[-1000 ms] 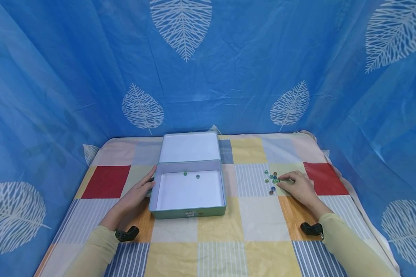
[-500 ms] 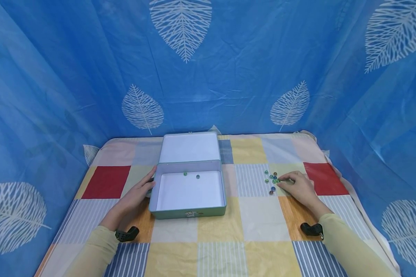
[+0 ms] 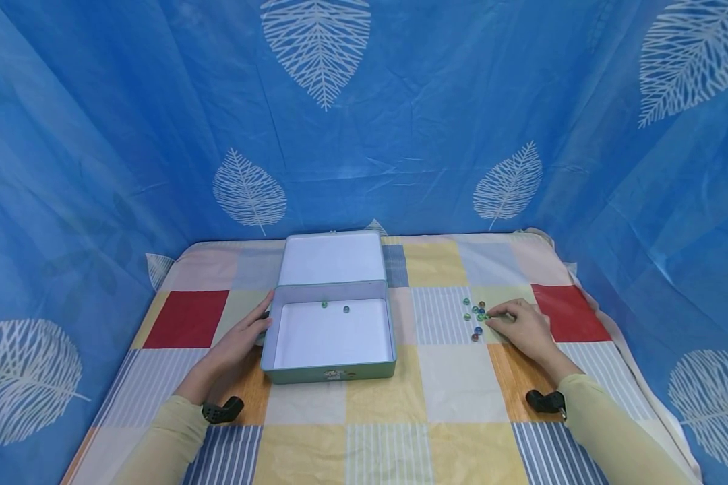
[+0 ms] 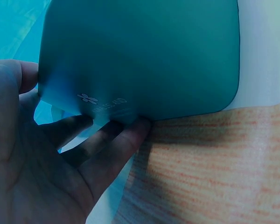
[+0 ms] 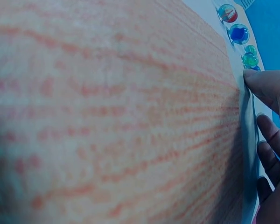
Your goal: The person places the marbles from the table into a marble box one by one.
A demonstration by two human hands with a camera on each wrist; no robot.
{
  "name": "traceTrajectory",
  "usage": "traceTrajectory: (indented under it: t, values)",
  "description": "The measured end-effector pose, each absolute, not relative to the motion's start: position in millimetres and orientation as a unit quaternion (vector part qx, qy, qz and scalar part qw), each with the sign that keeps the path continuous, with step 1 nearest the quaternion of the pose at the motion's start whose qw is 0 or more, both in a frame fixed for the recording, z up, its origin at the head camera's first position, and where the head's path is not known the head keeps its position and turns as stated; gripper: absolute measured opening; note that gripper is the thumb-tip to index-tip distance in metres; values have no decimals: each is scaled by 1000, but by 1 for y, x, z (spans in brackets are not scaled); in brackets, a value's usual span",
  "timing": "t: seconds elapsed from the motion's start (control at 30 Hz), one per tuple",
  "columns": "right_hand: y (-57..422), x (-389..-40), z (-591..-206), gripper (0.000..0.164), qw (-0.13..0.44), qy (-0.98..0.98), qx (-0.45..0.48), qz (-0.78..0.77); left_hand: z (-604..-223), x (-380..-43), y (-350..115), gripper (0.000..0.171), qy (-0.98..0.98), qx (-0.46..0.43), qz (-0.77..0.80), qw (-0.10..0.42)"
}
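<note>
Blue curtains (image 3: 425, 141) printed with white leaves surround the work, and below them I have a table under a patchwork cloth (image 3: 388, 411) of yellow, red, grey and striped squares. Starting at the left of my head view, a pale yellow sleeve (image 3: 158, 444) leads up to the left hand (image 3: 236, 343), which reaches the side of a green tin box (image 3: 303, 376). That hand is relaxed, fingers apart, the tips against the box rather than wrapped around it; my left wrist view shows them at the green metal beside a small printed emblem (image 4: 87, 99). The box stands left of centre on the cloth, its lid (image 3: 332, 259) swung back behind it, white inside. On its white floor, near the back wall, two marbles (image 3: 346, 309) lie apart, one green, the other duller and bluish. Well to the right of the box I see a loose cluster of green, blue and brown marbles (image 3: 475, 310) on the cloth, a blue and a brown sitting together at the near end. At the cluster's right edge is the right hand (image 3: 524, 330), thumb and forefinger drawn together; as far as I can make out, they pinch a green marble (image 3: 487, 316) down at the cloth. My right wrist view has the other fingers loosely bent. Farthest right, a second pale sleeve (image 3: 619, 424) slants back toward the near edge.
</note>
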State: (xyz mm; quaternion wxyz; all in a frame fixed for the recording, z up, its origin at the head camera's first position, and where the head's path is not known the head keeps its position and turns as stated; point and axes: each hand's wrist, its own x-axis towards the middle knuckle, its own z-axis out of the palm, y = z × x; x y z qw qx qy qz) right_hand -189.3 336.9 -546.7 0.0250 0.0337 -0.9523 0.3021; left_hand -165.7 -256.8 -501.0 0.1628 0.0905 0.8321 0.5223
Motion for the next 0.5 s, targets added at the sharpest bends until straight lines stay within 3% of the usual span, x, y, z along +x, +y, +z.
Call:
traceTrajectory:
  t: [0.5]
  values:
    - [333, -195, -524, 29, 36, -936, 25, 348, -500, -165, -257, 62, 833, 90, 522, 162]
